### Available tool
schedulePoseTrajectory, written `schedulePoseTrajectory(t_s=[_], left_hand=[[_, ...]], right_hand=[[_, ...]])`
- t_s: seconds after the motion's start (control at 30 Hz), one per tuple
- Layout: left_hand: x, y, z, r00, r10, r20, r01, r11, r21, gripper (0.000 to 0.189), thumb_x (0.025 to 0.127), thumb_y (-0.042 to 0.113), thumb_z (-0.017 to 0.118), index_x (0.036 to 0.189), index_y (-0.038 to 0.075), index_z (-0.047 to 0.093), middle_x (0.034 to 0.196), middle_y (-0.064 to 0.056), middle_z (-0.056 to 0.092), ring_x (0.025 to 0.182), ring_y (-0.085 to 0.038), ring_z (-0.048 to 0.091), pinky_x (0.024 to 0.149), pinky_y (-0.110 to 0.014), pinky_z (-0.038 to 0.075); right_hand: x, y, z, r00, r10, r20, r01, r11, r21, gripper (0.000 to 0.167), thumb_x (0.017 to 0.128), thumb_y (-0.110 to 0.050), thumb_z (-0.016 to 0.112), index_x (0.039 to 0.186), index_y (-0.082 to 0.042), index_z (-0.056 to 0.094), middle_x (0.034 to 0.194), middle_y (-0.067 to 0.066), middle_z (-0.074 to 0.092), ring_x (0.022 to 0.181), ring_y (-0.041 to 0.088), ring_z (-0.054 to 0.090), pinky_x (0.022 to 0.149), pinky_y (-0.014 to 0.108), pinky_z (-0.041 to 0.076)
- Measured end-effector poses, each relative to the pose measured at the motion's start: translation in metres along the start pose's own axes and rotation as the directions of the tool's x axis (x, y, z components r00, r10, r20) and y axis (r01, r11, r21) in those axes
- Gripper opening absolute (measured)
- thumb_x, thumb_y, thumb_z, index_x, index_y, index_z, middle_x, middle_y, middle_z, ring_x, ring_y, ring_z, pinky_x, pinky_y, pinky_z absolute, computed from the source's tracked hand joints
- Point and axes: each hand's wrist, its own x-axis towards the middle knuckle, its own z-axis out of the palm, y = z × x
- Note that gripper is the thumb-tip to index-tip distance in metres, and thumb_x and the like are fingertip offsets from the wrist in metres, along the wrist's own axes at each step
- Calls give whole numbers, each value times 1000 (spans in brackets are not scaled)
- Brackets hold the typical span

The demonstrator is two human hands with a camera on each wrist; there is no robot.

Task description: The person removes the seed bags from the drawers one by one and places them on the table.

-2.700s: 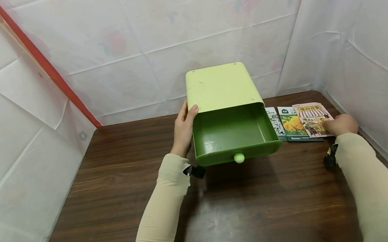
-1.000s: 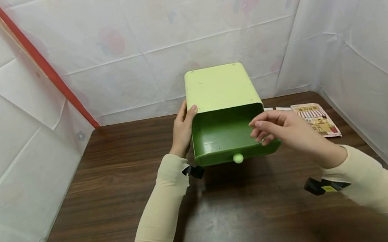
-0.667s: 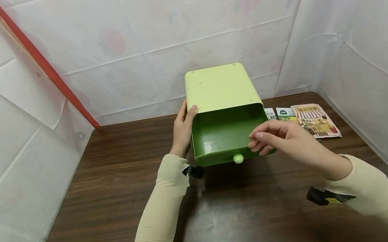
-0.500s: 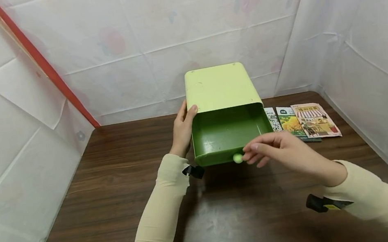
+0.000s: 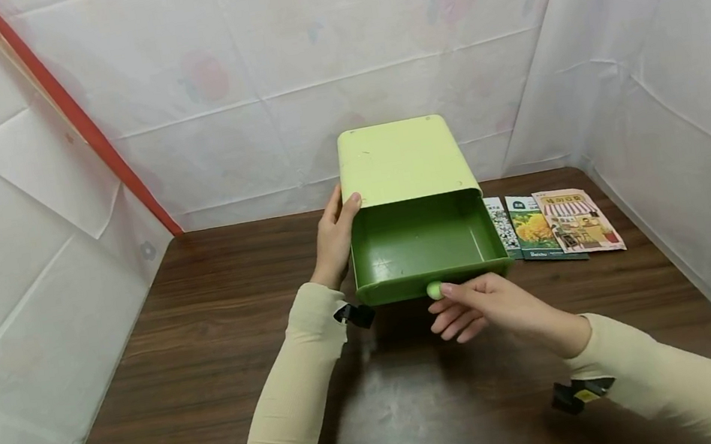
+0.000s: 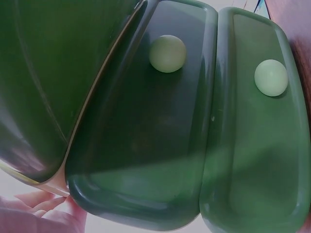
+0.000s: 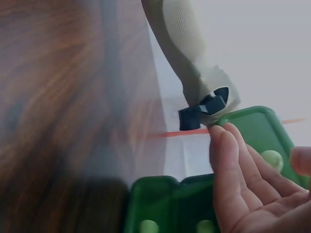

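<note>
A light green drawer cabinet (image 5: 408, 161) stands on the table with its dark green top drawer (image 5: 429, 242) pulled out; no items are visible inside. My left hand (image 5: 334, 244) holds the cabinet's left side, its thumb over the front top edge. At the drawer's round knob (image 5: 435, 290) is my right hand (image 5: 493, 305), thumb tip beside it and the other fingers extended below. The right wrist view places that drawer's knob (image 7: 272, 160) between the thumb and the straight fingers (image 7: 229, 150); contact is unclear. Two lower drawers (image 6: 141, 136) with pale knobs are closed.
Right of the cabinet lie several flat printed packets, among them a pink one (image 5: 580, 221) and one with yellow flowers (image 5: 534, 231). A white patterned sheet (image 5: 227, 88) hangs behind the dark wooden table (image 5: 216, 393). A red strip (image 5: 82, 124) runs down the left corner.
My right hand has left the packets and moved left and down to the drawer knob, uncovering the packets. My left hand and the cabinet stay in place; the drawer looks equally far out.
</note>
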Motion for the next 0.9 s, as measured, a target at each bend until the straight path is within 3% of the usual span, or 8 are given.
schedulePoseTrajectory(t_s=[0.4,0.67,0.9], left_hand=[[0,1,0,1000,-6,-1,6,1000,18,68,101,41,51,158,22,18,164,1,20,150,-19,24,118,-40,32],[0,2,0,1000,-16,-8,16,999,37,69,101,41,50,158,22,17,164,1,19,150,-19,23,118,-40,31],[17,-23,-4,1000,-11,-9,11,1000,20,70,99,46,52,158,28,17,164,5,18,150,-17,23,118,-42,31]], right_hand=[[8,6,7,992,99,-72,-85,980,178,63,101,-47,50,134,7,55,109,11,74,95,19,73,89,37,57],[9,2,8,991,129,-43,-113,954,277,65,101,-44,52,136,10,49,108,9,74,95,16,72,90,34,57],[10,0,7,993,119,-20,-104,925,365,62,101,-39,54,136,12,47,113,12,73,101,18,72,92,36,56]])
